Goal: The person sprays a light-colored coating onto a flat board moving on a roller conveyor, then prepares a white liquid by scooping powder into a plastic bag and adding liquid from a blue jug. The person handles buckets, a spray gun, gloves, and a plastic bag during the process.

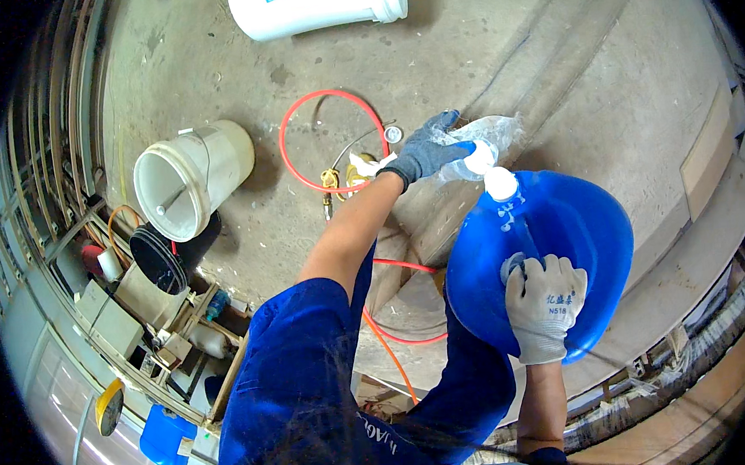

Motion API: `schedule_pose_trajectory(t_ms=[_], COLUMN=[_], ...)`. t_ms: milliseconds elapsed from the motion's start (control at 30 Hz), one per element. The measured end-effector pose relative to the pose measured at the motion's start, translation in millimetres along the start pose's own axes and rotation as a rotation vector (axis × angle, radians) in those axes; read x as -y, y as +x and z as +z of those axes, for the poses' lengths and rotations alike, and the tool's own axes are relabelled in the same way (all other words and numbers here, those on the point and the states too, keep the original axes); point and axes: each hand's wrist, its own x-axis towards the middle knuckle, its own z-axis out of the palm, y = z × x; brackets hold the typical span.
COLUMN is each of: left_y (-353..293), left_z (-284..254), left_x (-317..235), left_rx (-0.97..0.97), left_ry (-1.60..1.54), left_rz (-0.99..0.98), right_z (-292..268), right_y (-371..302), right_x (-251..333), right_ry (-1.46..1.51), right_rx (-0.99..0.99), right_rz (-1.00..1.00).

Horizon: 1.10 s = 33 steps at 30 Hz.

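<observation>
The concrete floor (464,56) spreads under everything, and the biggest thing upon it near the person is a blue plastic drum (581,228) with a rounded shoulder and a moulded handle, located in front of the person and to the right, just beside the blue trousers (300,365). Beyond, near the top edge, a white pail (316,6) with a blue label lies on its side. Over to the left is a cream bucket (223,161) with a thin wire bail and a rod inside, its mouth facing the lower left; a smaller black bucket (161,262) sits right next to it. Between the cream bucket and the drum, a red hose (327,92) curves in a loop on the floor. The right hand (548,311), in a white glove, has its fingers curled over the drum's handle. The left hand (432,154), in a grey-blue glove, pinches a crumpled piece of clear plastic (498,131) between thumb and fingers, just above the drum's far edge. A white round piece (481,159) shows at that plastic, close beside the white cap (500,184) on the drum; whether they touch cannot be told. Smallest is a pale disc (393,135) by the hose loop.
</observation>
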Motion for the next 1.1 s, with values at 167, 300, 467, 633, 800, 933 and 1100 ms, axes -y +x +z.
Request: schedule_pose_trajectory(t_ms=[167, 300, 467, 633, 800, 933, 1100], left_y=[2.1, 3.8, 6.6, 6.9, 3.5, 4.5, 3.9], left_z=[0.8, 2.1, 3.8, 9.0, 9.0, 9.0, 6.6], left_x=[3.2, 7.9, 9.5, 11.9, 6.0, 9.0, 3.5], left_rx=[-0.011, -0.026, -0.013, -0.035, -0.018, -0.021, -0.010], left_ry=[0.039, 0.072, 0.015, -0.009, -0.045, -0.046, 0.004], left_rz=[0.012, 0.035, 0.031, 0.041, 0.020, 0.035, 0.041], right_z=[1.3, 0.3, 2.6, 2.0, 2.7, 2.4, 3.1], right_y=[0.0, 0.8, 0.3, 0.4, -0.6, 0.0, -0.1], right_x=[0.6, 1.2, 2.7, 4.0, 3.7, 4.1, 5.0], right_ry=[0.004, -0.005, -0.007, -0.010, -0.007, -0.002, -0.018], right_rx=[0.012, 0.029, 0.032, 0.022, 0.015, 0.015, 0.001], right_rz=[0.009, 0.010, 0.023, 0.014, 0.016, 0.011, 0.007])
